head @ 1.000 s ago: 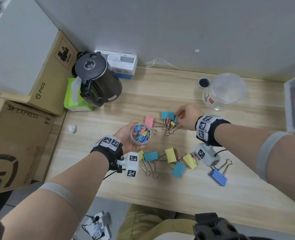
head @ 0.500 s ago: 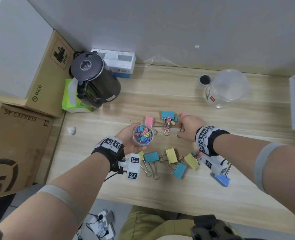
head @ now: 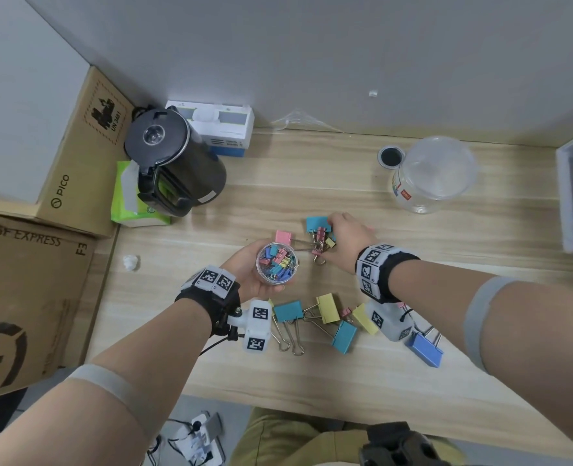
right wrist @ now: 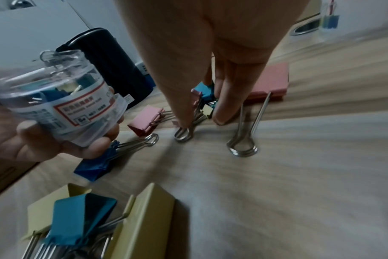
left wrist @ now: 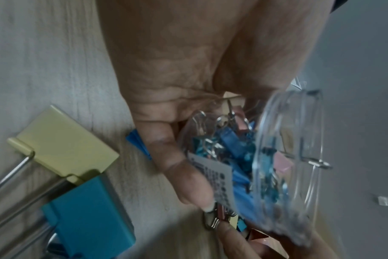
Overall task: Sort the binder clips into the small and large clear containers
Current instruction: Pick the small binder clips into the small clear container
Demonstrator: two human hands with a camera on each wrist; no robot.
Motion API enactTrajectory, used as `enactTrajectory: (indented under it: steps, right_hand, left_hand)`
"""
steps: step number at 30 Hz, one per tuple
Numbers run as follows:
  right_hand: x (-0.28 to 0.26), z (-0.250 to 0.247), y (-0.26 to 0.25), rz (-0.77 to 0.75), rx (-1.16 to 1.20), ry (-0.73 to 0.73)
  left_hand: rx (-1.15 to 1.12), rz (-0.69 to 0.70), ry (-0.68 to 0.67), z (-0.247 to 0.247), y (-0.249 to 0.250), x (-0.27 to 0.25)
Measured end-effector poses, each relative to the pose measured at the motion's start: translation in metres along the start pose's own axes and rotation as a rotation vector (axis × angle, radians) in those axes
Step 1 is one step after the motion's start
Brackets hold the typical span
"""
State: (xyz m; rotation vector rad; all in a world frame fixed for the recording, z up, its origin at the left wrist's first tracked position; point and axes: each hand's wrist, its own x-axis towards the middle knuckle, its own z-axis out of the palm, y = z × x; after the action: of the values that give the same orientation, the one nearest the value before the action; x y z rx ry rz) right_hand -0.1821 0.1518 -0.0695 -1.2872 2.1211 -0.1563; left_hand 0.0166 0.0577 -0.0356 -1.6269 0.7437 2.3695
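On the desk [head: 413,381], my left grip [head: 244,270] holds the small clear container [head: 277,263] of clips upright — my right grip [head: 345,240] pinches small binder clips [head: 322,242] beside it; large clear container [head: 434,174] stands well apart.
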Motion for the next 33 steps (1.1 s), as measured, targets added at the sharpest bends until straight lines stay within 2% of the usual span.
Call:
enactTrajectory:
  steps: [5,16,24,33]
  right_hand:
    - [-0.003,0.008,0.0,-0.027,-0.078,-0.023]
    - [-0.003,0.012,-0.004,-0.072,-0.054,-0.084]
    - [-0.01,0.003,-0.001,-0.047,-0.114,-0.154]
    - [-0.02,0.004,-0.003,-0.017,-0.069,-0.187]
  left_hand:
    - [0.004,-0.004,-0.012,0.0,-0.002,0.001]
    - [0.026,0.006,-0.016,-0.001,-0.003,0.004]
    - [0.034,0.011,-0.005,-0.002,-0.005,0.001]
    - [0.054,0.025,0.0,-0.003,-0.009,-0.003]
